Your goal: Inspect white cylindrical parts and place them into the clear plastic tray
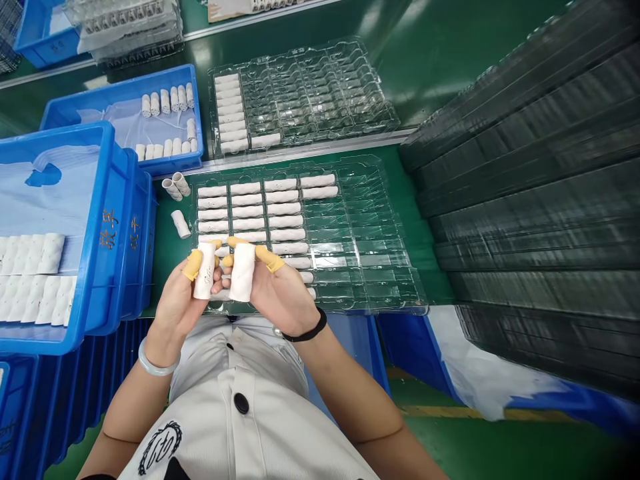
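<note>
My left hand is shut on a white cylindrical tube, and my right hand grips a similar, slightly thicker white tube. Both tubes stand nearly upright, close together, with faint marks on the left one. Yellow finger cots cover several fingertips. Just beyond my hands lies a clear plastic blister tray, with rows of white tubes filling its left part and its right part bare. My hands hide its near left corner.
A blue bin lined with plastic holds white tubes at left. Another blue bin stands behind it. Loose tubes lie beside the tray. A second blister tray sits beyond, and a tall stack of dark trays fills the right.
</note>
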`<action>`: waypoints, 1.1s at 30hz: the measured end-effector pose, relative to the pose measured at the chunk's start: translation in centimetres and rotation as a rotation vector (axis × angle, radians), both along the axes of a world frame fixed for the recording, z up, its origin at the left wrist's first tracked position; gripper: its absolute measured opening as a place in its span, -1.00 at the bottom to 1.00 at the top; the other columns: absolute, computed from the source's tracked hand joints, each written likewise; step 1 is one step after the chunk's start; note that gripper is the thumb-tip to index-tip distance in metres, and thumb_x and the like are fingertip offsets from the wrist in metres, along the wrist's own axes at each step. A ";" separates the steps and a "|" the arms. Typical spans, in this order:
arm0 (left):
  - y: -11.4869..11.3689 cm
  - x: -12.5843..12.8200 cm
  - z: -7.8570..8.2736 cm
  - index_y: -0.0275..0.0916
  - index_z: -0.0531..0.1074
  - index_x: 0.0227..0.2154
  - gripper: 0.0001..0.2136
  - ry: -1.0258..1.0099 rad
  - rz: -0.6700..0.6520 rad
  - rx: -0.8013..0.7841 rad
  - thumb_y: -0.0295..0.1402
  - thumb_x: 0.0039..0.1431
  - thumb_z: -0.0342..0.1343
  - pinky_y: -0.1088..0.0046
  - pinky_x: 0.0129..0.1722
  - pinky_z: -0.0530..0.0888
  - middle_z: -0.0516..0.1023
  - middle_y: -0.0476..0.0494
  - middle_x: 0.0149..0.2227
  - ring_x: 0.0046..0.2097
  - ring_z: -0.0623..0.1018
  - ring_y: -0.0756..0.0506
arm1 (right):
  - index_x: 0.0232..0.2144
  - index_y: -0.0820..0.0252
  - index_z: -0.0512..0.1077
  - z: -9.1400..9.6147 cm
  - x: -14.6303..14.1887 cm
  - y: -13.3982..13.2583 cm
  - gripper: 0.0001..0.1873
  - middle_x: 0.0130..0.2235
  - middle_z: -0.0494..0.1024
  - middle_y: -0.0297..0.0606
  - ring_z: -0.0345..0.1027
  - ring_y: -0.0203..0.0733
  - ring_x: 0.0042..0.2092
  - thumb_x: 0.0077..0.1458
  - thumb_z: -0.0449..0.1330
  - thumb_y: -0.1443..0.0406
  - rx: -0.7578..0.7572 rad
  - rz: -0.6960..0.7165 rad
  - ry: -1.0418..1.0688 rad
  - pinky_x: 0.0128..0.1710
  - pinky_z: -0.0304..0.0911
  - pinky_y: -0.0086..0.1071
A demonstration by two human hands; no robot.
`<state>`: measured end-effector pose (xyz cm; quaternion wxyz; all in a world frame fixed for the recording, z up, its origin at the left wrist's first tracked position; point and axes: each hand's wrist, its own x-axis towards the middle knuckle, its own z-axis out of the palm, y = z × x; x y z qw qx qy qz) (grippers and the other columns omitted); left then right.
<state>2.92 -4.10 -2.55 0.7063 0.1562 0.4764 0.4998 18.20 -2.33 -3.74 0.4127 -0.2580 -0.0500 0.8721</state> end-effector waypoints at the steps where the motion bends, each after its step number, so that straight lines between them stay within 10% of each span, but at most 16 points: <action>1: 0.0 -0.1 0.0 -0.32 0.56 -0.29 -0.71 0.011 0.007 0.001 -0.16 0.30 0.13 0.58 -0.46 0.46 0.49 -0.12 -0.45 -0.48 0.42 0.05 | -0.06 0.26 0.46 -0.1 0.0 0.0 -0.67 -0.30 0.58 -0.18 0.47 -0.18 -0.29 0.36 -0.03 0.22 0.000 -0.001 0.005 -0.20 0.43 -0.23; 9: 0.1 0.0 0.0 -0.34 0.57 -0.21 -0.67 -0.005 0.045 -0.057 -0.16 0.35 0.06 0.49 -0.40 0.53 0.56 -0.18 -0.40 -0.42 0.51 -0.03 | -0.13 0.24 0.49 -0.4 -0.1 -0.1 -0.75 -0.40 0.50 -0.31 0.32 -0.33 -0.47 0.28 0.18 0.17 0.012 -0.055 -0.008 -0.58 0.20 -0.51; 15: 0.1 0.0 -0.2 -0.32 0.57 -0.25 -0.74 0.008 0.027 -0.017 -0.20 0.31 0.13 0.51 -0.41 0.49 0.51 -0.13 -0.44 -0.44 0.46 0.00 | -0.14 0.28 0.51 -0.1 0.1 0.1 -0.66 -0.36 0.54 -0.23 0.36 -0.30 -0.42 0.37 -0.03 0.25 -0.076 -0.038 -0.028 -0.39 0.36 -0.42; 23: 0.2 0.3 0.1 -0.36 0.57 -0.21 -0.70 -0.012 0.062 -0.044 -0.20 0.33 0.09 0.53 -0.49 0.46 0.47 -0.13 -0.41 -0.44 0.43 0.01 | -0.30 0.23 0.44 -1.2 0.1 -0.4 -0.67 -0.38 0.49 -0.34 0.35 -0.33 -0.45 -0.02 0.44 0.19 0.059 -0.037 -0.021 -0.54 0.24 -0.49; 33: 0.0 0.0 -0.5 -0.37 0.57 -0.20 -0.60 -0.041 -0.018 -0.011 -0.06 0.27 0.14 0.58 -0.51 0.39 0.35 -0.08 -0.49 -0.47 0.34 0.04 | -0.12 0.23 0.48 -0.9 0.1 -0.4 -0.75 -0.32 0.58 -0.22 0.41 -0.26 -0.37 0.27 0.14 0.19 0.001 -0.008 0.011 -0.36 0.35 -0.38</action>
